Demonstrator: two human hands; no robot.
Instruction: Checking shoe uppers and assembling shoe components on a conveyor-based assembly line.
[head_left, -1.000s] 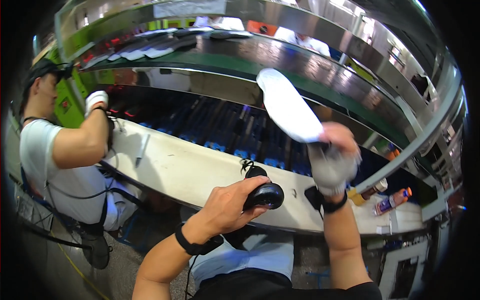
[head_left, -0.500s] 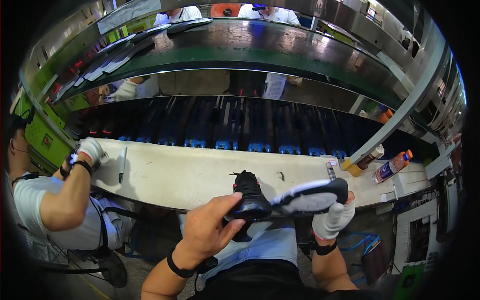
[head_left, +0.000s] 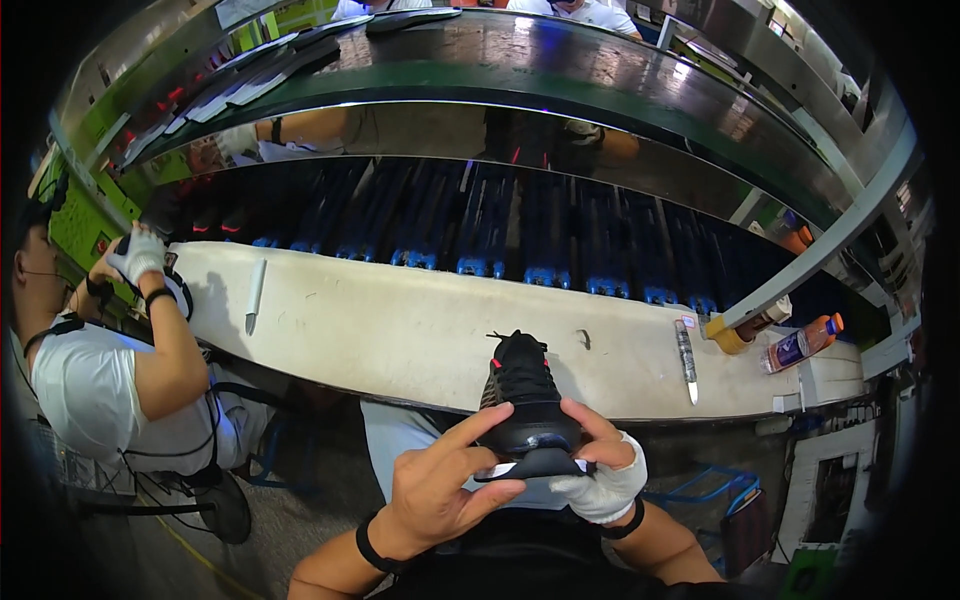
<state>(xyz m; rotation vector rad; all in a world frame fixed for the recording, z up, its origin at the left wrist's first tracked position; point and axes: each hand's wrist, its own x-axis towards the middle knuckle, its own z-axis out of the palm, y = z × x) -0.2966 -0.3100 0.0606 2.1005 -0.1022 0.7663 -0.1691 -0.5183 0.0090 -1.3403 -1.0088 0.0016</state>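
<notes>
A black lace-up shoe (head_left: 524, 385) with small red accents sits between my hands at the bench's near edge, its toe toward me. My bare left hand (head_left: 440, 480) pinches the left side of the toe, one finger on the shoe and another at the sole below. Against the toe end lies a black-and-white shoe sole (head_left: 545, 463), mostly hidden under the shoe. My right hand (head_left: 608, 475), in a white glove with bare fingertips showing, grips the sole's right side and presses against the shoe. Whether sole and toe fully touch I cannot tell.
On the cream bench (head_left: 400, 340) lie a pale marker-like tool (head_left: 256, 295), a knife with a wrapped handle (head_left: 686, 360) and a plastic bottle (head_left: 803, 343). A blue-black conveyor (head_left: 480, 225) runs behind. Several soles (head_left: 285, 75) rest on the upper shelf. A co-worker (head_left: 100, 370) sits at left.
My right hand has brought the sole in from the right to the shoe's toe. My left hand has shifted slightly right with the shoe. The view has tilted.
</notes>
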